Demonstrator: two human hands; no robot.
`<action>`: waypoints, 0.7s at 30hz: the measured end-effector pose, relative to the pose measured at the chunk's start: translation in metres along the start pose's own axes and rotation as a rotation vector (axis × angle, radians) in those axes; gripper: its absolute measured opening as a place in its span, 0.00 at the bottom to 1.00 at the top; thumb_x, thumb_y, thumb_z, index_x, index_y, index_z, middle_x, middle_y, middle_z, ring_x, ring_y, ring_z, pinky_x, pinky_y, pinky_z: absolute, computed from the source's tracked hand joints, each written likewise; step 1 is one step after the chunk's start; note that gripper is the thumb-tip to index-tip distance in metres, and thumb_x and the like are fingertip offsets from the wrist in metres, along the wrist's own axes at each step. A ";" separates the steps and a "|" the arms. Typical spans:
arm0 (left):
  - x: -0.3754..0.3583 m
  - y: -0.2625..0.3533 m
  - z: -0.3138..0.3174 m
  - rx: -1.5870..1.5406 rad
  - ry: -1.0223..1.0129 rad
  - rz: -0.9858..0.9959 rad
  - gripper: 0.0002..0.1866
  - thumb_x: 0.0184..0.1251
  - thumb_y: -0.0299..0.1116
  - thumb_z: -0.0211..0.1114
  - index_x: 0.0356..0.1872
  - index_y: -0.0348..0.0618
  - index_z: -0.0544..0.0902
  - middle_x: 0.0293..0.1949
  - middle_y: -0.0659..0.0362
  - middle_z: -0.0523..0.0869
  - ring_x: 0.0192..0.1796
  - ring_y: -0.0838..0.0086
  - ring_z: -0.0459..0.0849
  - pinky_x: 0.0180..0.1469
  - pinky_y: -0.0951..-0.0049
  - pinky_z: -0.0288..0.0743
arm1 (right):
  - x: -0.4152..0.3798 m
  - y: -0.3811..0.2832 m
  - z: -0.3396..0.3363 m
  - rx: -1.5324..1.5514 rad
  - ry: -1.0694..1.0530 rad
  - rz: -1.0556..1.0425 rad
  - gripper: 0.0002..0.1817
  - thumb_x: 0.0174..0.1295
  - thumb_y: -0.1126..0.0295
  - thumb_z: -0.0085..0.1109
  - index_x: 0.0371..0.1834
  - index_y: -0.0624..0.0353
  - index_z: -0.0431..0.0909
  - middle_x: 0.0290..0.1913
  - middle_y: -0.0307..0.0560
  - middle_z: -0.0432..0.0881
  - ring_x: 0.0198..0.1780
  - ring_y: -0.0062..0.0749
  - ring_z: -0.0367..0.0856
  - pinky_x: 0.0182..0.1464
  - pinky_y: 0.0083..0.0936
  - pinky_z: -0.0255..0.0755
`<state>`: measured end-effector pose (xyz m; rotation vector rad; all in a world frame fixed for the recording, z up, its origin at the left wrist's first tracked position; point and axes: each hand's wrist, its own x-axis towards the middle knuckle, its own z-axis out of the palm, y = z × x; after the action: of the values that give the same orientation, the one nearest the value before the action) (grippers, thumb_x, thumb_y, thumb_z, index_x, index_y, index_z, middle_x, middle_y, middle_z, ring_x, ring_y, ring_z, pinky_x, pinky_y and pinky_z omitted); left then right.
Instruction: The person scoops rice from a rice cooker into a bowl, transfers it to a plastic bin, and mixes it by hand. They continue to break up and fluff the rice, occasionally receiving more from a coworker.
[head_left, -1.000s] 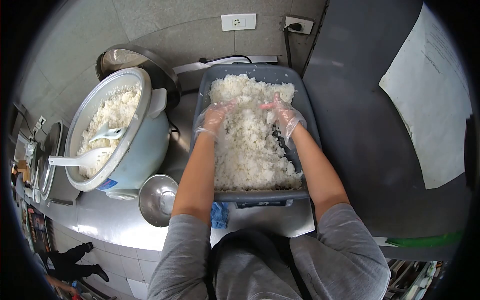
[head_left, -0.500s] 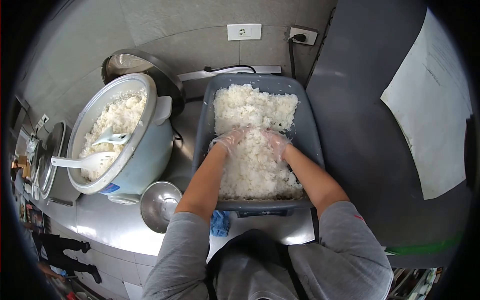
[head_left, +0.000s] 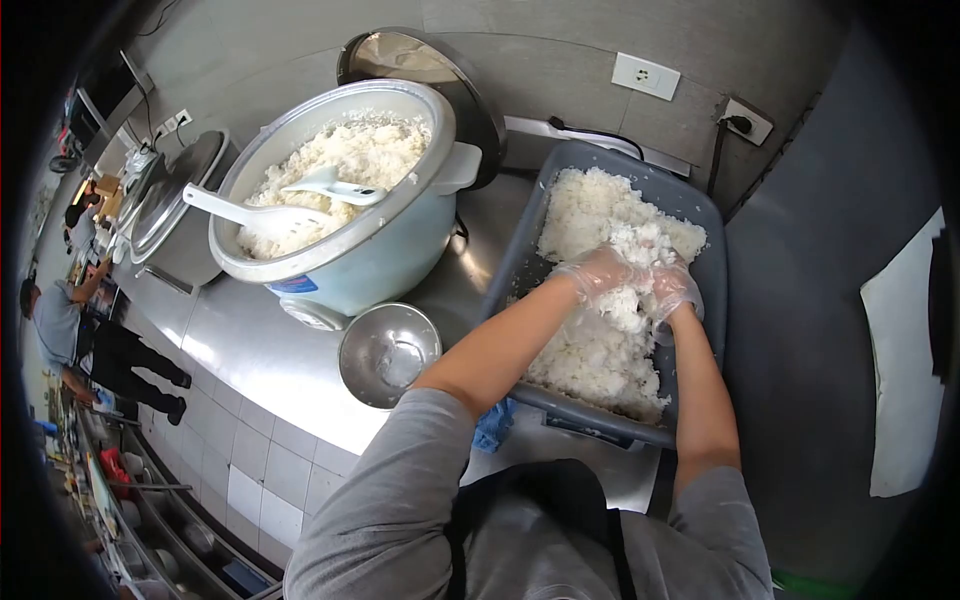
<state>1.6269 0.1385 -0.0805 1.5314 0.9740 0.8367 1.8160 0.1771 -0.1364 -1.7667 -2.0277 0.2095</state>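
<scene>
Cooked white rice (head_left: 600, 355) lies in a deep grey plastic tub (head_left: 708, 370), in a heap at the back and another at the front. My left hand (head_left: 600, 275), in a clear plastic glove, is curled against a loose clump of rice (head_left: 640, 243) over the middle of the tub. Facing it from the right, my right hand (head_left: 676, 290), gloved the same way, closes round the clump's other side. Rice partly hides the fingertips of both hands.
Left of the tub stands a large rice cooker (head_left: 375, 260) full of rice, with a white paddle (head_left: 250, 213) and a smaller scoop (head_left: 335, 187) in it. A steel bowl (head_left: 390, 355) and a blue cloth (head_left: 493, 428) lie nearby. Another person (head_left: 100, 345) stands far left.
My hands have lifted a clump of rice from the middle of the tub and drawn closer together. My view has swung left, so everything sits further right and the other person shows more.
</scene>
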 end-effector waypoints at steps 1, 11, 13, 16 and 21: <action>-0.003 0.006 -0.001 0.077 0.044 0.045 0.35 0.51 0.46 0.72 0.57 0.36 0.73 0.49 0.50 0.81 0.54 0.65 0.77 0.59 0.71 0.67 | 0.002 -0.002 -0.002 0.003 -0.049 0.092 0.23 0.68 0.57 0.37 0.64 0.53 0.66 0.59 0.57 0.72 0.53 0.50 0.76 0.56 0.37 0.70; 0.007 0.004 0.001 0.401 0.214 0.070 0.31 0.54 0.51 0.62 0.55 0.40 0.76 0.56 0.49 0.77 0.59 0.59 0.74 0.61 0.67 0.66 | 0.013 0.017 0.024 0.509 -0.093 0.171 0.31 0.59 0.61 0.55 0.67 0.53 0.59 0.58 0.54 0.72 0.51 0.41 0.78 0.54 0.34 0.71; 0.015 -0.018 -0.010 0.204 0.069 0.076 0.32 0.51 0.36 0.67 0.59 0.34 0.70 0.54 0.51 0.77 0.55 0.66 0.76 0.61 0.68 0.65 | -0.010 -0.033 -0.024 1.188 -0.127 0.418 0.38 0.54 0.68 0.63 0.69 0.54 0.55 0.61 0.55 0.69 0.51 0.38 0.78 0.53 0.33 0.71; 0.015 -0.030 -0.017 -0.169 0.015 0.027 0.37 0.48 0.24 0.69 0.63 0.30 0.63 0.54 0.52 0.76 0.54 0.70 0.76 0.59 0.71 0.67 | -0.027 -0.044 -0.050 1.446 -0.373 0.408 0.43 0.49 0.76 0.67 0.69 0.55 0.54 0.62 0.57 0.66 0.52 0.35 0.77 0.50 0.30 0.72; 0.019 -0.040 -0.019 -0.009 0.222 -0.191 0.42 0.54 0.23 0.67 0.68 0.31 0.53 0.51 0.48 0.77 0.49 0.72 0.78 0.48 0.75 0.74 | -0.022 -0.051 -0.047 0.929 -0.410 0.334 0.37 0.48 0.73 0.71 0.62 0.61 0.64 0.50 0.50 0.76 0.44 0.30 0.78 0.38 0.24 0.75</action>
<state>1.6120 0.1669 -0.1162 1.3322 1.2553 0.8847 1.7916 0.1393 -0.0797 -1.4584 -1.4180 1.4476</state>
